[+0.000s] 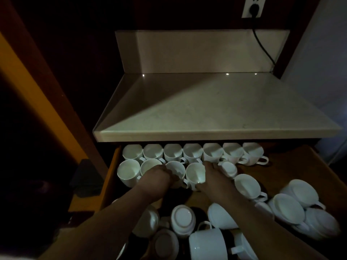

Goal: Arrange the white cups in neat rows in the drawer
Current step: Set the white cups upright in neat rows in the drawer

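An open wooden drawer (pixel 293 171) holds many white cups. A back row of several upright cups (pixel 172 152) runs under the counter edge. A second row starts at the left with an upright cup (pixel 128 172). My left hand (pixel 158 177) grips the third cup of that row (pixel 176 170) by its side. My right hand (pixel 214 175) lies over the rim of the fourth cup (pixel 195 175), fingers touching it, beside an overturned cup (pixel 228 168). Loose cups, some tipped or upside down, lie in the near part (pixel 206 241) and at the right (pixel 298 207).
A pale stone counter (pixel 216 113) overhangs the back of the drawer. A wall socket with a black cord (pixel 253 7) is above it. Dark wooden cabinet sides stand at the left (pixel 56 91). Bare drawer floor shows at the right back (pixel 281 166).
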`<action>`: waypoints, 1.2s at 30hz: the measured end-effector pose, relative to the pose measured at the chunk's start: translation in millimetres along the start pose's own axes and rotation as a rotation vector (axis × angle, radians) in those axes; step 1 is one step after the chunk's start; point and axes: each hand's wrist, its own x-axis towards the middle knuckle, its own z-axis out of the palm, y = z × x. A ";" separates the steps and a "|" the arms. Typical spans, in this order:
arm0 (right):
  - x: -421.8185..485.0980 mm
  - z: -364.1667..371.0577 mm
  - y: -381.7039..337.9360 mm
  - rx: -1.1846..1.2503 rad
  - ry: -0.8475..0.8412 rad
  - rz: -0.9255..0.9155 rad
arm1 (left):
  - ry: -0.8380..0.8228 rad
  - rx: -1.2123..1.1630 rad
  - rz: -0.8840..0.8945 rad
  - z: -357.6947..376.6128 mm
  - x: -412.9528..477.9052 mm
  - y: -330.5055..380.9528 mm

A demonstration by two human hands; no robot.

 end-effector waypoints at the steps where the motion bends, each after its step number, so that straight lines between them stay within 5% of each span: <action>1: 2.0 -0.1 -1.0 0.019 0.003 0.007 | 0.018 0.020 0.006 1.1 0.2 -1.4; 7: 12.3 4.7 -2.3 0.068 0.065 0.020 | 0.011 -0.050 -0.057 -2.0 7.6 -0.7; 13: 13.5 7.6 6.6 0.166 0.049 0.023 | 0.196 -0.137 -0.197 -6.1 -18.8 -8.5; 20: 10.7 7.6 9.1 0.201 0.083 0.020 | -0.019 -0.075 -0.287 -15.5 -32.6 -29.9; 28: 12.0 9.3 10.4 0.191 0.081 0.009 | 0.109 -0.137 -0.393 -3.4 -54.1 -33.0; 36: 8.1 4.2 1.4 0.167 0.058 0.033 | -0.045 -0.268 -0.540 -10.3 -76.9 -61.1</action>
